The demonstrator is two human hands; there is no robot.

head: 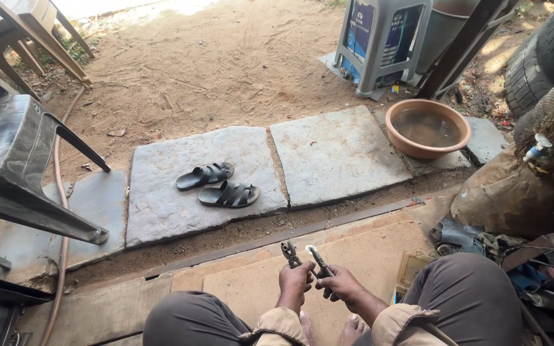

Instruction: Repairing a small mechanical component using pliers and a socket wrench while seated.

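Left hand (295, 279) gripping pliers (290, 253), fingers wrapping tight round handles, jaws pointing up and away. Right hand (339, 284) clamping on second metal tool (318, 259), tip pointing up, just beside pliers. Both hands hovering between knees, over tan floor slab (367, 256). Bare feet showing below hands. Further out: black sandals (218, 184) lying on grey stone slab (193, 192). Brown basin (428, 128) holding water, right. Dark plastic chair (14, 166) standing left. Tyre (546, 51) leaning far right.

Bright sun beyond, shaded foreground, sharp focus, perhaps slight edge distortion.
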